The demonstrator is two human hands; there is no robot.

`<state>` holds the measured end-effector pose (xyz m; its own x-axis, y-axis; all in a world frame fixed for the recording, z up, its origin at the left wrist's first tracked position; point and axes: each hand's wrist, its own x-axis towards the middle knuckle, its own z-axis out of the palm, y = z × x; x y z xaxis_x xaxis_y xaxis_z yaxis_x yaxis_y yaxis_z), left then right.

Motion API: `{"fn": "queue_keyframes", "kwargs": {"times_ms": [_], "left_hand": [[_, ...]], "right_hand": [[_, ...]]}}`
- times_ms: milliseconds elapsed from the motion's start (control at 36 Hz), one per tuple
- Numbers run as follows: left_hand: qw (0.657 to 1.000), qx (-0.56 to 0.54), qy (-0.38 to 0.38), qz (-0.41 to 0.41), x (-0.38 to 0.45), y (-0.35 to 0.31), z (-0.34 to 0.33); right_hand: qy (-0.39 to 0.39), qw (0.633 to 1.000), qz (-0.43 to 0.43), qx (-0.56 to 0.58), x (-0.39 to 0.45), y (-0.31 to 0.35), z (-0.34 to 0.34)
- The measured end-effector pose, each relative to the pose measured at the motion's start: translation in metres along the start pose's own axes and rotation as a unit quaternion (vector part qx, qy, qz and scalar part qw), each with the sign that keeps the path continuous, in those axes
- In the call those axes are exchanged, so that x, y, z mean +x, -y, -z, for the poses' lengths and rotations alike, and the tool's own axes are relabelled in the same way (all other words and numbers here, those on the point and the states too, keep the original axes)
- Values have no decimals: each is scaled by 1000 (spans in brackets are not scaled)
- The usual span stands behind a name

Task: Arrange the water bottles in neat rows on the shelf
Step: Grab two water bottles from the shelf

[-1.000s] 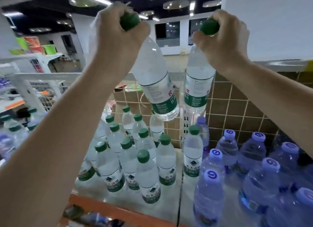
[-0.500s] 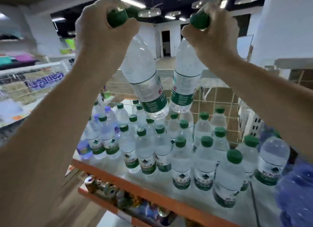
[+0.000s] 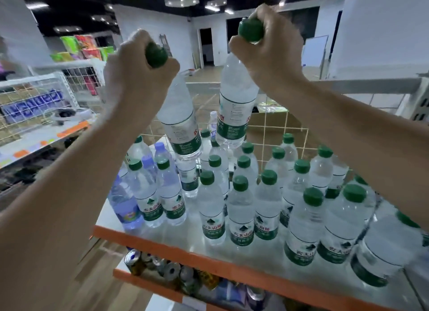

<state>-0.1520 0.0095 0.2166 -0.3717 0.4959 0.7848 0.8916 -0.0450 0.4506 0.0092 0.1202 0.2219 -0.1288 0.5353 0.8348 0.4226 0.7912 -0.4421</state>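
The left hand (image 3: 137, 71) and right hand (image 3: 264, 48) each clench the green cap of a clear plastic water bottle (image 3: 181, 125), suspended above the white orange-edged shelf (image 3: 185, 248). Risk: swinging bottles may topple the standing rows (image 3: 241, 208).

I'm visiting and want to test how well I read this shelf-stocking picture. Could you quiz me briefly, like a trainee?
1. True or false: each hand grips its bottle by the green cap end.
2. What lies on the lower shelf, below the orange edge? A) cans B) folded towels C) apples
3. Fill in: the bottles with pale purple caps stand at the ___ end of the top shelf.

Key
1. True: the left hand holds the left bottle and the right hand holds the right bottle, both hanging above the shelved bottles.
2. A, the cans.
3. Left.
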Motion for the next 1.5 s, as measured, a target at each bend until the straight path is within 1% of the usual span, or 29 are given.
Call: {"fn": "queue_keyframes", "kwargs": {"times_ms": [56,194,278,333,389,472,556,639,722,806,889,972,1083,1194,1250,1333,1417,1500], "left_hand": [[1000,14,25,-2,2,10,-11],[989,40,142,15,9,36,-43],[973,65,215,45,12,55,-64],[964,78,246,55,13,67,-76],[955,108,273,52,11,78,-87],[934,180,308,28,12,92,-97],[900,225,373,4,14,103,-105],[874,239,423,-29,11,115,-116],[851,215,476,-58,5,127,-127],[830,187,519,-86,1,140,-136],[806,163,556,-124,-1,150,-143],[791,139,575,-155,0,152,-147],[782,127,572,-213,1,152,-151],[770,109,583,-235,-2,153,-156],[763,104,591,-240,-1,154,-155],[760,82,602,-229,1,158,-152],[767,58,609,-196,4,164,-150],[779,27,608,-153,8,173,-148]], "right_hand": [[16,1000,11,2,4,-4,-13],[90,996,26,-10,13,-25,-44],[132,991,19,-28,14,-38,-62],[175,983,20,-45,13,-46,-73],[209,976,16,-56,10,-53,-82],[250,966,4,-64,7,-61,-91],[307,947,-17,-90,7,-66,-98],[354,924,-24,-140,5,-71,-108],[402,894,-25,-198,-3,-77,-121],[445,866,-67,-217,-13,-83,-130],[464,847,-88,-245,-21,-85,-136],[479,829,-117,-263,-25,-87,-139],[502,804,-166,-271,-29,-87,-142],[535,766,-185,-305,-41,-83,-145],[537,754,-205,-316,-49,-83,-145],[512,762,-232,-322,-55,-84,-139],[510,760,-248,-319,-57,-85,-135],[517,746,-226,-354,-59,-83,-136]]}}
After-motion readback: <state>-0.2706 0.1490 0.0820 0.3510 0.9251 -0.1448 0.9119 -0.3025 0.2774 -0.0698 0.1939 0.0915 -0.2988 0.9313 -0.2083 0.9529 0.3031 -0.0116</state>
